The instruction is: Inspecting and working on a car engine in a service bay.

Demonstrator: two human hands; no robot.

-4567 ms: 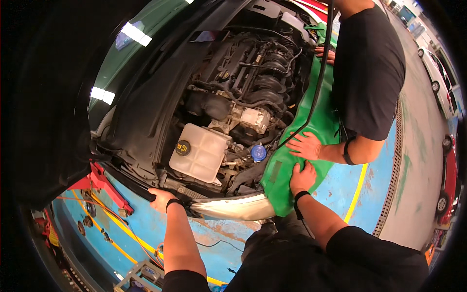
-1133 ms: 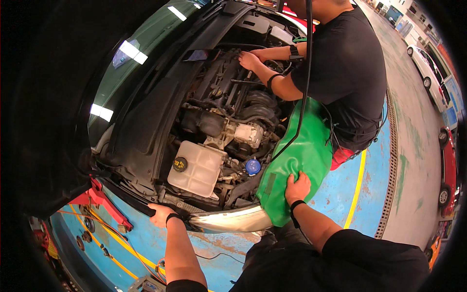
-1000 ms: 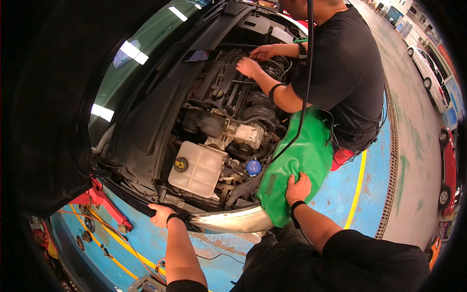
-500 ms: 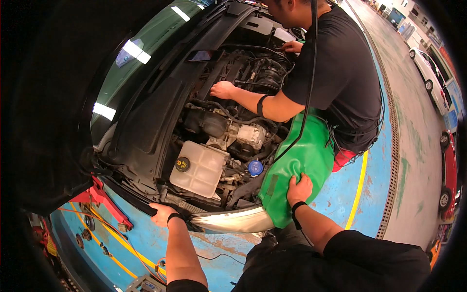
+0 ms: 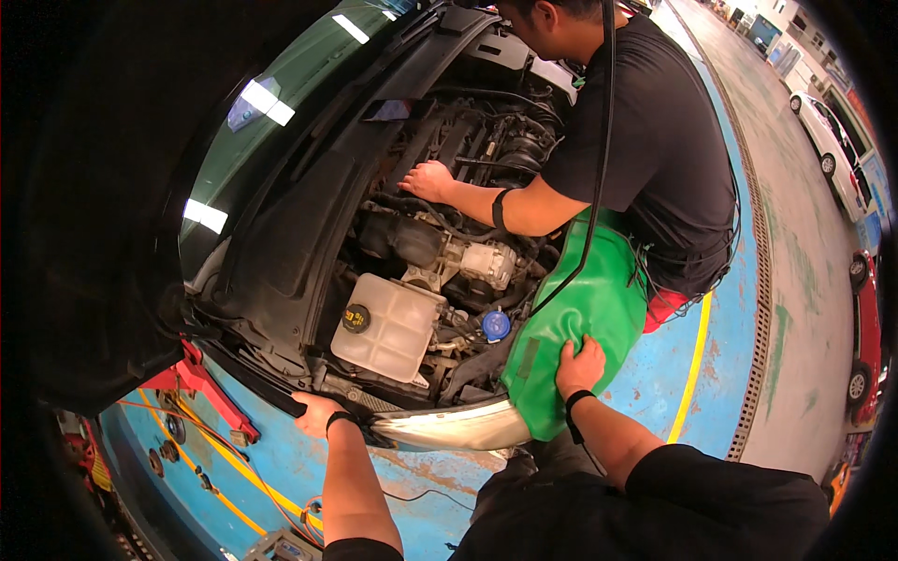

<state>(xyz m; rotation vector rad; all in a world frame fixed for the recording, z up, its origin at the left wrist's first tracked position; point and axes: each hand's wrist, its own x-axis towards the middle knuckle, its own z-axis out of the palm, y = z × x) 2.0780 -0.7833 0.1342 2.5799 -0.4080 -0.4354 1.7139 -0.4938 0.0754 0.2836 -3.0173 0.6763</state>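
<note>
My left hand (image 5: 319,415) is at the edge of the car's fender (image 5: 248,379), fingers curled over it, beside the headlight (image 5: 454,427). My right hand (image 5: 581,366) rests on a green fender cover (image 5: 571,304) draped over the car's front, thumb and fingers apart. Between and beyond my hands lies the exposed engine bay, with a whitish coolant tank (image 5: 388,327) with a black cap, and a blue reservoir cap (image 5: 496,325). Across the bay, a co-worker in a dark shirt (image 5: 645,122) leans in, one hand (image 5: 427,180) over the engine.
A thin black rod (image 5: 599,178) rises from the bay's front edge. A phone-like dark slab (image 5: 387,110) lies near the windshield. On the blue floor stand a red lift arm (image 5: 215,397) and an orange hose (image 5: 253,472). Parked cars, one red (image 5: 865,346), are at the right.
The co-worker's head has leaned further over the bay, and their far hand is now out of sight. Their near hand has shifted slightly. My hands keep their places; the view has drifted a little.
</note>
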